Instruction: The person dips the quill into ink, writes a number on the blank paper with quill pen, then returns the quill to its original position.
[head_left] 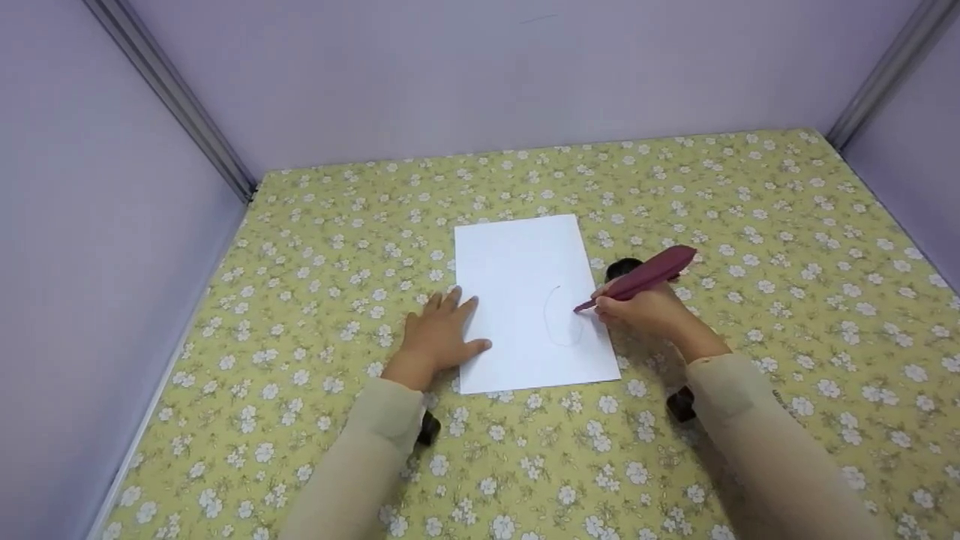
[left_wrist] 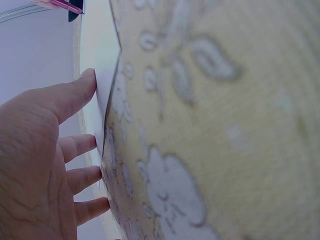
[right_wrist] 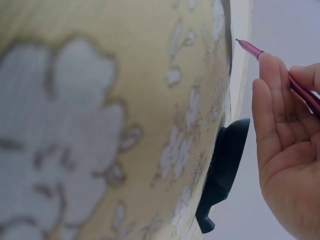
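A white sheet of paper [head_left: 510,262] lies on the flowered cloth. My left hand [head_left: 439,336] rests with spread fingers on its left edge; the left wrist view shows the fingertips [left_wrist: 90,75] touching the paper's border. In my right hand [head_left: 649,311] I pinch a maroon feather-shaped pen [head_left: 656,271] between thumb and fingers. Its tip is at the right part of the sheet, and the right wrist view shows the dark pen point [right_wrist: 240,42] at the paper. A thin curved line [head_left: 545,315], like an unclosed oval, runs left of the tip.
Just behind my right hand sits a black object [head_left: 621,268], partly hidden in the head view; the right wrist view shows the black object [right_wrist: 222,165] standing on the cloth. A yellow flowered cloth [head_left: 337,247] covers the table. Pale lilac panels [head_left: 480,82] rise at the back and sides.
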